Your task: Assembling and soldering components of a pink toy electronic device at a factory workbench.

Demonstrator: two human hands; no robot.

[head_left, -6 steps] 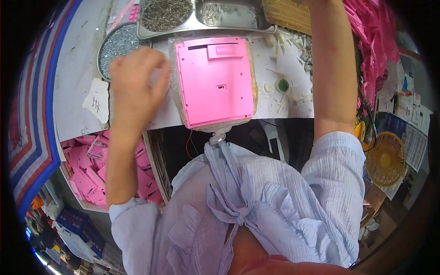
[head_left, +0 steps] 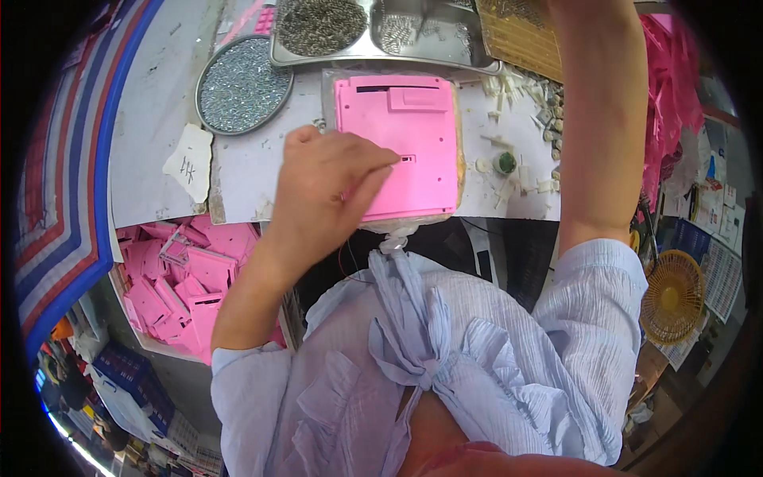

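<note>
A pink plastic housing (head_left: 421, 187) lies flat on a padded, plastic-wrapped support at the table's front edge. It has a raised block near its far side, several small holes and a small slot with a dark part. My left hand (head_left: 322, 179) reaches over the housing's left side, thumb and forefinger pinched together at that slot. Whatever the fingertips hold, if anything, is too small to make out. My right forearm (head_left: 600, 135) stretches away past the far edge of the picture, and the hand itself is out of sight.
A round dish of small screws (head_left: 245, 83) stands left, beside a metal tray (head_left: 377, 57) of small metal parts. White plastic pieces (head_left: 520, 155) and a small green pot (head_left: 505, 163) lie right. Below left, a box holds pink parts (head_left: 191, 278). A yellow basket (head_left: 671, 294) sits far right.
My left hand has moved right, from beside the screw dish onto the pink housing, and its fingers have come together at the slot. The whole view has shifted slightly.
</note>
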